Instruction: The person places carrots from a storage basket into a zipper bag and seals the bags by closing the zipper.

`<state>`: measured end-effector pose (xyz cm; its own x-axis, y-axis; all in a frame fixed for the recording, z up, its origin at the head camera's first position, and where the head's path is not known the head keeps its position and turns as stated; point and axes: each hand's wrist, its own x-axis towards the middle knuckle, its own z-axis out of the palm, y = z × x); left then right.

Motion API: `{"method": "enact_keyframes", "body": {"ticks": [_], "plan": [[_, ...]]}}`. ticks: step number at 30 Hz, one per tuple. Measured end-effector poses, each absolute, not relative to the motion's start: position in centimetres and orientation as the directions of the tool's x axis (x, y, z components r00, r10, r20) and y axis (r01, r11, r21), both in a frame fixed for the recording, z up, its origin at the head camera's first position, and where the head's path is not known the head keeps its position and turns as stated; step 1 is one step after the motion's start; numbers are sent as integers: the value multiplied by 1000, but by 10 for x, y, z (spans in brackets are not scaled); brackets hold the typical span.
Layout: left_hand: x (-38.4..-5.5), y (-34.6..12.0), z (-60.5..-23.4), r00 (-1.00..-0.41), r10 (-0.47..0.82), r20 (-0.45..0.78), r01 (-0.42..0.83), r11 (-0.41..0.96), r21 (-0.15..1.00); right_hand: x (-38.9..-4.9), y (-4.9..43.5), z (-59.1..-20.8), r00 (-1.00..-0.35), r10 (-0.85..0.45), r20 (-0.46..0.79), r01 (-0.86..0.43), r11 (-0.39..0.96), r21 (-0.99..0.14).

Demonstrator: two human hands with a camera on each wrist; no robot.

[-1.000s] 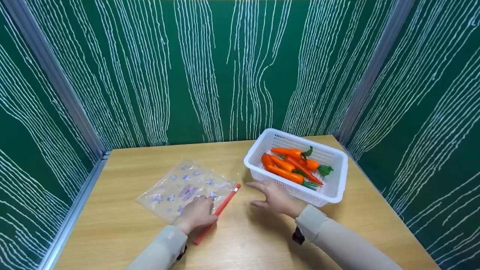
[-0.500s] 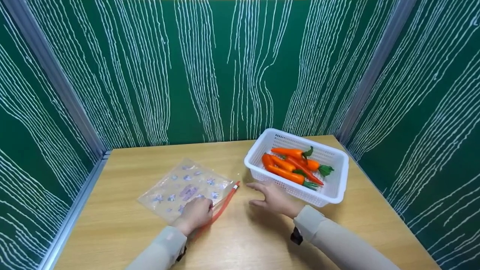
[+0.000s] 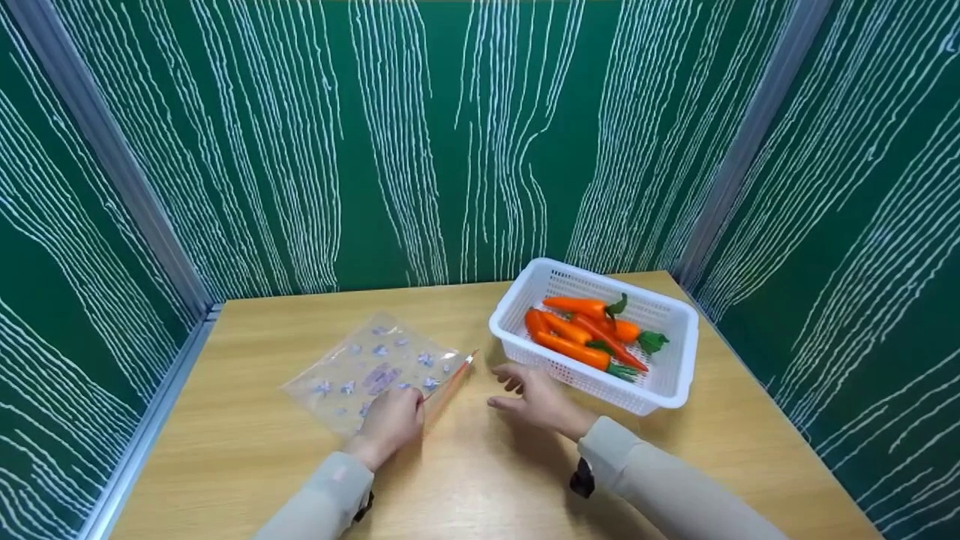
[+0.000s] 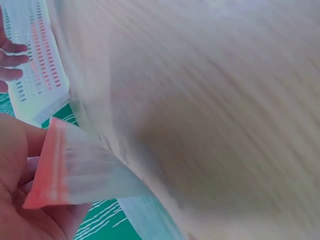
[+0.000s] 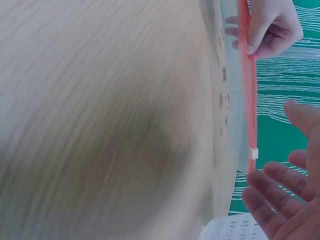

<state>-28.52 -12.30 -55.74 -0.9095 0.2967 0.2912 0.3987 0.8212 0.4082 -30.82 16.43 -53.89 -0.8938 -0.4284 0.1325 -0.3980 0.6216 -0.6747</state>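
A clear zip bag [image 3: 360, 375] printed with small purplish patterns lies on the left half of the table, its red zip strip [image 5: 251, 110] lifted. My left hand [image 3: 391, 421] pinches that strip between thumb and fingers, as the right wrist view shows. At the strip's far end sits a small white slider [image 5: 253, 153]. Close to that end, my right hand [image 3: 541, 399] is held with relaxed, slightly bent fingers and grips nothing. It hovers between the bag and the front of the white plastic basket [image 3: 694, 337]. Whether its fingertips touch the strip, I cannot tell.
Several orange carrots [image 3: 574, 349] with green tops and a red chili pepper [image 3: 626, 352] lie in the basket at the right. Green walls [image 3: 375, 187] with white lines enclose the wooden table [image 3: 480, 480] at the back and both sides.
My left hand has taken hold of the red strip and raised it off the table, tilting that edge of the bag up. My right hand's fingers have bent and shifted slightly left.
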Motion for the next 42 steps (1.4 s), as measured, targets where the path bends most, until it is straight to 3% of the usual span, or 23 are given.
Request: {"method": "enact_keyframes", "body": {"ticks": [8, 15, 21, 32, 42], "plan": [[-286, -120, -548, -917, 262, 300, 379, 805, 457, -308, 146, -549, -898, -399, 187, -374, 466, -802], [-284, -117, -546, -918, 244, 313, 374, 795, 478, -308, 131, -553, -927, -351, 132, -275, 395, -876], [-285, -116, -546, -880, 264, 395, 427, 805, 413, -306, 120, -556, -944, -320, 75, -185, 329, -926], [-286, -111, -544, -862, 278, 424, 449, 806, 385, -309, 95, -559, -954, -298, -34, -49, 269, -962], [-282, -106, -543, -840, 274, 469, 461, 815, 350, -308, 78, -559, -966, -257, -34, -18, 198, -980]]}}
